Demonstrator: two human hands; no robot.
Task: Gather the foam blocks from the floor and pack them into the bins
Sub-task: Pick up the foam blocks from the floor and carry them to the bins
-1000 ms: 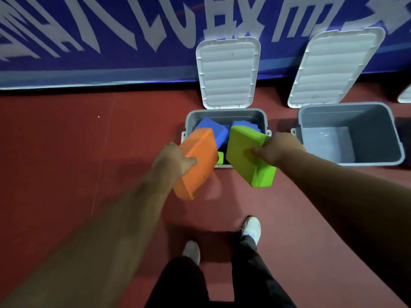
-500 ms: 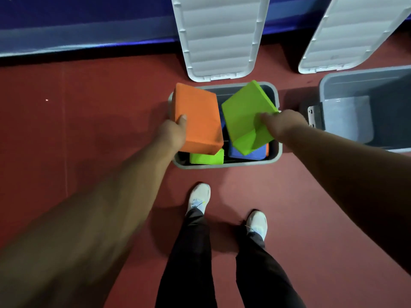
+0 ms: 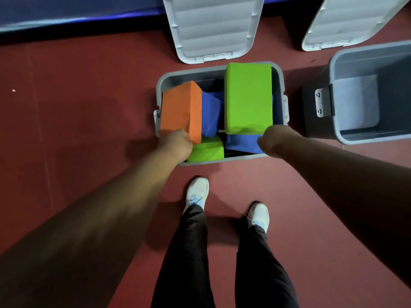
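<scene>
Orange block (image 3: pixel 181 110): tilted in the bin's (image 3: pixel 191 71) left side; left hand (image 3: pixel 178 144) grips its near end, likely to wedge it in.
Green block (image 3: pixel 248 97): flat over the blue blocks (image 3: pixel 211 114); right hand (image 3: pixel 272 140) holds its near edge, fingers hidden.
In the way: the blocks beneath seem to leave little room.
Nearby: empty bin (image 3: pixel 367 61) to the right.

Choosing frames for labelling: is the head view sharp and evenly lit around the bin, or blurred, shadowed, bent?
Head view: orange block and top green block in the grey bin are crisp and bright; forearms smear toward the lower corners; soft shadows sit beside the white shoes; wide-angle bending splays the lids outward.
</scene>
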